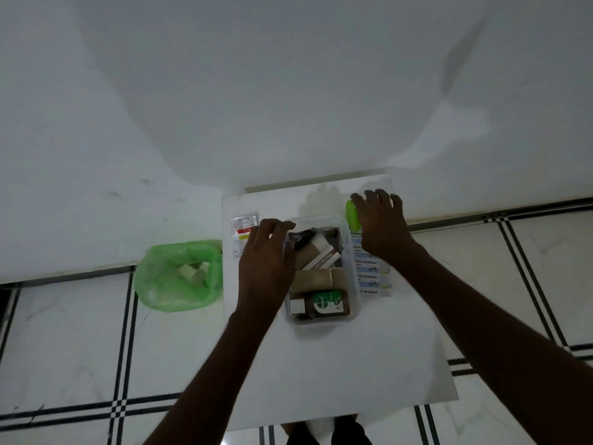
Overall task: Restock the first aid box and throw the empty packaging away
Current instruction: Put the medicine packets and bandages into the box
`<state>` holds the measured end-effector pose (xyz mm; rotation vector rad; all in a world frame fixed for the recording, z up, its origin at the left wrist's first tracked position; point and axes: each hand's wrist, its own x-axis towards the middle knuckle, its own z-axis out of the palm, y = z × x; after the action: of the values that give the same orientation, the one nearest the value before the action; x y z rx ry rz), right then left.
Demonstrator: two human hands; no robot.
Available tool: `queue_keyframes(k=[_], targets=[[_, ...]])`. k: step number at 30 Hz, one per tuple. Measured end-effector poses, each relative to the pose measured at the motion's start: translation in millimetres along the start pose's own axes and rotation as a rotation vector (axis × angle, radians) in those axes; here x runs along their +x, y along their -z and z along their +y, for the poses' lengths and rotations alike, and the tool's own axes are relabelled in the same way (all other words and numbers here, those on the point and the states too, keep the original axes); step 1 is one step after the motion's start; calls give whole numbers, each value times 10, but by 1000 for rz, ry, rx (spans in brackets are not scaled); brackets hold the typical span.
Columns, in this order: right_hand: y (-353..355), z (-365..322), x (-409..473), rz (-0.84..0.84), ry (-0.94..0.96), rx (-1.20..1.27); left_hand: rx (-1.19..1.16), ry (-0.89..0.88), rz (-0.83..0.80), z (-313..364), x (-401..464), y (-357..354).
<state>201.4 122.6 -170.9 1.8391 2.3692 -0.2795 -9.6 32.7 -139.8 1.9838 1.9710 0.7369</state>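
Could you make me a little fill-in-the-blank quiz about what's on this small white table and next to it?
1. The brown Dettol bottle lies inside the clear ____.
2. The bin on the floor beside the table is lined with a ____ bag.
3. The strip of bandages lies on the box's ____ side, below the right hand.
4. The left hand rests at the box's ____ edge.

Missing words: box; green; right; left

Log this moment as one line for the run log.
left hand: on first aid box left rim | right hand: over green lid | antiseptic bandages: on table | bin: holds packaging
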Motion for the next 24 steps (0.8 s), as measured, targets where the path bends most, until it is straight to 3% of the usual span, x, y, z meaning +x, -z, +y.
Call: queue_keyframes(k=[4,12,17,20,24], targets=[[28,56,113,-3,-1,41,-81,74,16,-41,-72,44],[786,-421,-260,348,68,309,23,334,32,-434,-467,215],[660,-796,-639,144,216,320,41,364,-47,-415,-719,9],[393,-855,-626,19,203,223,77,375,-64,-470,-803,-23],[205,-816,-581,-6,164,294,142,382,-107,-582,-900,-88]])
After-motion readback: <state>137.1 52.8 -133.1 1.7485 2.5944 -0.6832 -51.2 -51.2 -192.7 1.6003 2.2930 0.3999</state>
